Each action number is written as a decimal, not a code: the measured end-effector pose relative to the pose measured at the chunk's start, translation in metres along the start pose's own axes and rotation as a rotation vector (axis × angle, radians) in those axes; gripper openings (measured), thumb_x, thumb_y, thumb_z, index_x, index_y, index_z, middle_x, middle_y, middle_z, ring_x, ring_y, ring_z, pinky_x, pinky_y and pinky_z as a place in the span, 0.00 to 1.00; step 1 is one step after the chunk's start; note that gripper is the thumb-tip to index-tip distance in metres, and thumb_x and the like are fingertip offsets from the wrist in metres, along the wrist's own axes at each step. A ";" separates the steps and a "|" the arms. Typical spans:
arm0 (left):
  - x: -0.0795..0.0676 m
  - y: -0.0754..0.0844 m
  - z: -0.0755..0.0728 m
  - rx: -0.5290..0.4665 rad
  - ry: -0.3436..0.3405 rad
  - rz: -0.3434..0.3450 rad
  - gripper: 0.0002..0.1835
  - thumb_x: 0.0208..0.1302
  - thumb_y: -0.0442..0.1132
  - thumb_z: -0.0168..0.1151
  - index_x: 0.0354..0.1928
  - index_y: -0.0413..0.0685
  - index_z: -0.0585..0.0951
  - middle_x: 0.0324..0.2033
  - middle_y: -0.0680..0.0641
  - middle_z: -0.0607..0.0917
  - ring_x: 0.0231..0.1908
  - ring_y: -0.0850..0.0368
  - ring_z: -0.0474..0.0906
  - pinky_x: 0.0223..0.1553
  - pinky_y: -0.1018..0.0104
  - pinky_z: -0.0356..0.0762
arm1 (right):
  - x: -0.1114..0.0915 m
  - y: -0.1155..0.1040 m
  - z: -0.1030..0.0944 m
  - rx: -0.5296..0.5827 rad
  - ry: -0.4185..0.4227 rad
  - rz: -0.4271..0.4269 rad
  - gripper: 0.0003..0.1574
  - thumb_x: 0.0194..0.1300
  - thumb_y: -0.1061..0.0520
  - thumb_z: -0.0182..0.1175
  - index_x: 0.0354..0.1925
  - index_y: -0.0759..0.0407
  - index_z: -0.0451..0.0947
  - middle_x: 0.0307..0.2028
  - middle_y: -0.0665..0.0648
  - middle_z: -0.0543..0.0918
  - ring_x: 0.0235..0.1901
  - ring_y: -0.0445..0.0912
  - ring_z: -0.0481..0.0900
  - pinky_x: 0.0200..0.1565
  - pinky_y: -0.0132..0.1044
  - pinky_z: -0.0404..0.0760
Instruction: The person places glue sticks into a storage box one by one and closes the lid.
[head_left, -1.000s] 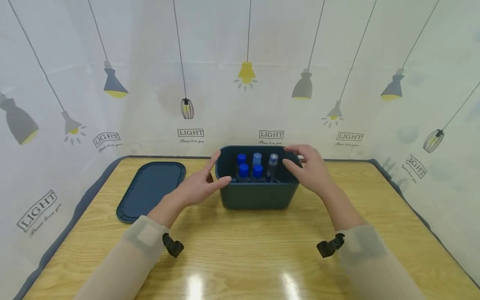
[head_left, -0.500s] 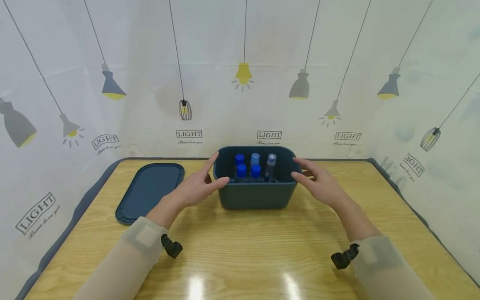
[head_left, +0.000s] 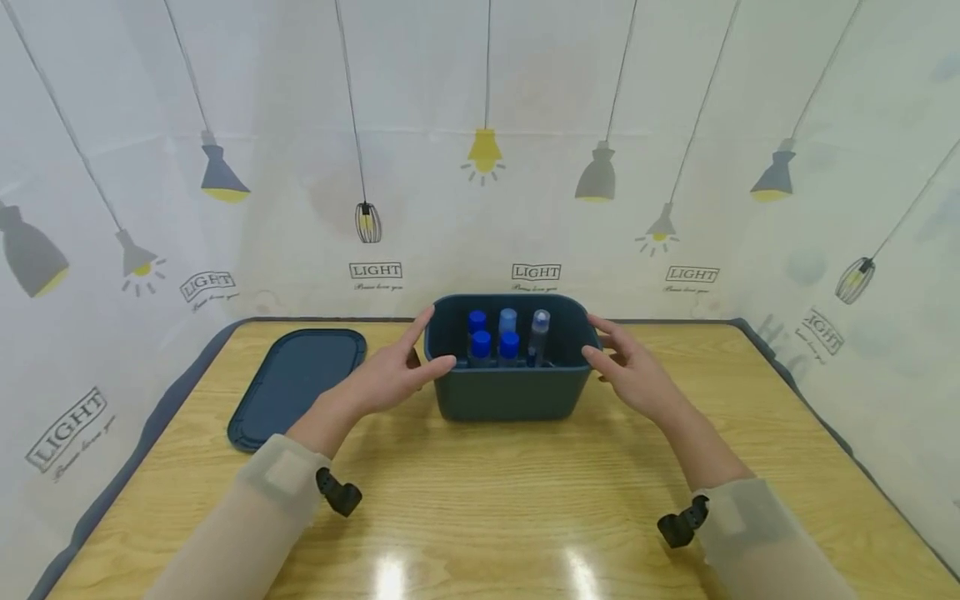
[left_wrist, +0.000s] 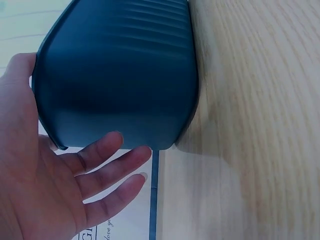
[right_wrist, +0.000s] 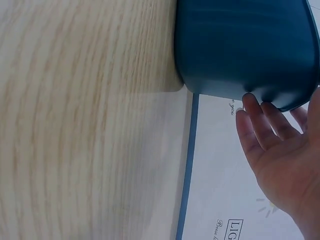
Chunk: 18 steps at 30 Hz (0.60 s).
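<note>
A dark teal plastic storage bin [head_left: 510, 396] stands upright at the far middle of the table. Inside it are several small clear bottles, among them blue-capped bottles [head_left: 481, 343] and a clear-topped bottle [head_left: 538, 335] on the right. My left hand [head_left: 390, 379] grips the bin's left end, thumb at the front rim and index finger at the rear rim. In the left wrist view its other fingers [left_wrist: 112, 172] lie loosely by the end wall. At the right end, my right hand [head_left: 637, 371] holds the rim likewise, fingertips [right_wrist: 250, 100] touching the outer wall.
A dark teal lid [head_left: 300, 383] lies flat on the wooden table [head_left: 495, 508], left of the bin. Close behind the bin hangs a pale curtain [head_left: 420, 108] printed with lamps, which also encloses both sides.
My right hand has moved outward from over the bin's inside to its right end. The left hand keeps its hold, and the bin stays in place.
</note>
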<state>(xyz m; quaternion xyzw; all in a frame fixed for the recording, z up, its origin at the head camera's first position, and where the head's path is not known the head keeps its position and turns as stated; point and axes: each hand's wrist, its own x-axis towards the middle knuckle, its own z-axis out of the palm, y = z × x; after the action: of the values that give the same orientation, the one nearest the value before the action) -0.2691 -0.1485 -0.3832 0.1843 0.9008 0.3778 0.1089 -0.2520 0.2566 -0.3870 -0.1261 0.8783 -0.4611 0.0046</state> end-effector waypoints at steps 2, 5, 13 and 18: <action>0.000 0.000 -0.002 -0.007 -0.015 0.001 0.54 0.73 0.79 0.55 0.87 0.87 0.33 0.40 0.39 0.86 0.37 0.45 0.82 0.38 0.54 0.78 | 0.000 0.000 0.001 -0.002 0.003 0.000 0.44 0.87 0.40 0.55 0.90 0.45 0.53 0.81 0.71 0.67 0.65 0.65 0.83 0.64 0.60 0.83; -0.001 -0.001 -0.007 -0.010 -0.030 0.004 0.54 0.73 0.79 0.56 0.87 0.87 0.34 0.51 0.39 0.87 0.48 0.42 0.85 0.45 0.53 0.81 | -0.001 0.001 0.002 0.007 0.014 -0.004 0.43 0.87 0.41 0.54 0.89 0.46 0.53 0.80 0.72 0.67 0.66 0.66 0.82 0.63 0.60 0.83; -0.014 -0.011 -0.029 -0.085 0.084 0.048 0.45 0.82 0.71 0.50 0.91 0.67 0.50 0.56 0.40 0.85 0.53 0.47 0.90 0.52 0.48 0.86 | -0.001 0.003 0.005 0.009 0.025 -0.017 0.43 0.88 0.42 0.53 0.90 0.48 0.53 0.79 0.72 0.69 0.67 0.66 0.82 0.60 0.51 0.84; -0.040 -0.024 -0.055 -0.157 0.146 0.055 0.31 0.87 0.60 0.52 0.82 0.55 0.74 0.49 0.40 0.88 0.50 0.53 0.89 0.50 0.55 0.87 | 0.001 0.004 0.005 0.009 0.031 -0.019 0.42 0.88 0.42 0.53 0.89 0.48 0.53 0.79 0.72 0.70 0.66 0.66 0.82 0.57 0.46 0.84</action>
<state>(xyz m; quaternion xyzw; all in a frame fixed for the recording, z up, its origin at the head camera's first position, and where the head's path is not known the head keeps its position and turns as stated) -0.2568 -0.2161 -0.3607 0.1717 0.8686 0.4624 0.0465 -0.2536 0.2549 -0.3930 -0.1270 0.8751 -0.4669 -0.0129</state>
